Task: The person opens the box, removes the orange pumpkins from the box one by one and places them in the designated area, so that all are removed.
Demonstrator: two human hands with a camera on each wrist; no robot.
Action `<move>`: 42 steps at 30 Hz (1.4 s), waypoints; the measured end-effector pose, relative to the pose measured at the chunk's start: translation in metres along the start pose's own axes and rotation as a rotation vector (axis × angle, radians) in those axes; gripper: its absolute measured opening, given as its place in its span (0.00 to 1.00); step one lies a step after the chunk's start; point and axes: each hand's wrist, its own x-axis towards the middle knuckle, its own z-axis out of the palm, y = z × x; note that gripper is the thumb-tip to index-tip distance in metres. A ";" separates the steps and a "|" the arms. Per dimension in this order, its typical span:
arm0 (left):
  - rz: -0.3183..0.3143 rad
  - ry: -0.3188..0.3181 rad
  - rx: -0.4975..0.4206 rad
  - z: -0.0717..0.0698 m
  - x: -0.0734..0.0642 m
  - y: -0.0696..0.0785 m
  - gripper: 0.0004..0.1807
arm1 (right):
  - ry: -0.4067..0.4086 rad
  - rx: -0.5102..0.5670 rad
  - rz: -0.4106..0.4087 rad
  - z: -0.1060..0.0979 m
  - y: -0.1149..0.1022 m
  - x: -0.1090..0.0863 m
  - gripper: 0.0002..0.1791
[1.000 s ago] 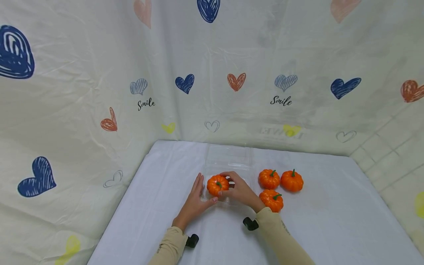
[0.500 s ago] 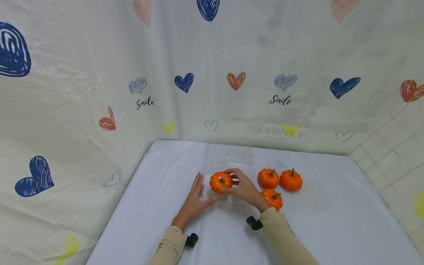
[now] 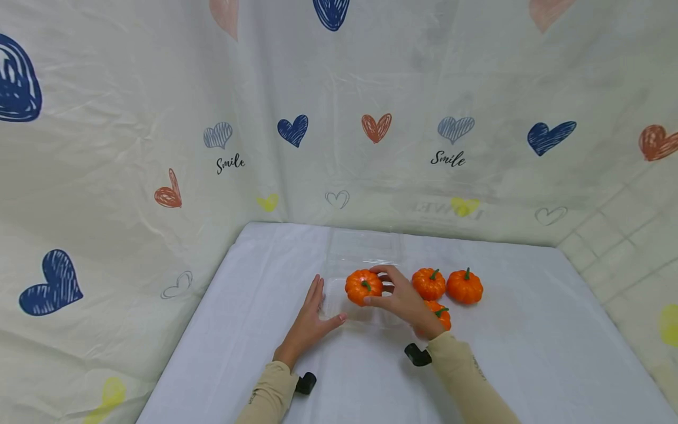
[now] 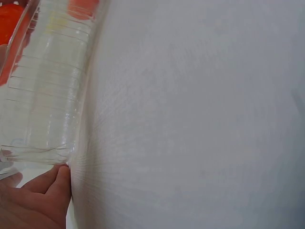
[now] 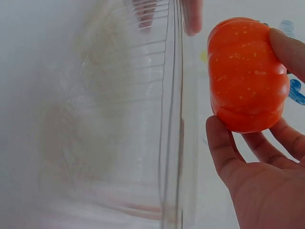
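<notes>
My right hand [image 3: 405, 301] holds an orange toy pumpkin [image 3: 363, 288] with a green stem, thumb on one side and fingers on the other. The pumpkin hangs over a clear plastic clamshell box [image 3: 344, 313]; in the right wrist view the pumpkin [image 5: 248, 76] shows above the box's rim [image 5: 172, 114]. At the box's left side is my left hand [image 3: 307, 331], its fingers extended and thumb spread along the front. The left wrist view shows fingertips [image 4: 61, 172] right at a corner of the box. The box's lid [image 3: 362, 246] lies folded back behind it.
To the right of the box sit three more orange pumpkins: one at the back [image 3: 429, 284], one farther right [image 3: 465, 287], and one nearer [image 3: 442, 315], partly behind my right wrist. A white cloth [image 3: 529, 341] covers the table. A heart-patterned curtain [image 3: 402, 76] hangs behind.
The right hand has moved right and slightly away from me with the pumpkin, widening the space to the left hand. My left hand has stayed at the box's side.
</notes>
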 end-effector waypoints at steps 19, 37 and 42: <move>0.009 0.011 0.012 0.000 0.000 0.001 0.61 | 0.023 -0.073 -0.002 -0.031 -0.004 -0.013 0.42; 0.005 0.013 0.006 0.001 -0.001 -0.002 0.62 | 0.061 -0.111 0.022 -0.057 0.001 -0.029 0.43; 0.015 0.015 0.009 0.000 -0.001 -0.001 0.63 | 0.082 -0.119 0.031 -0.064 0.002 -0.034 0.43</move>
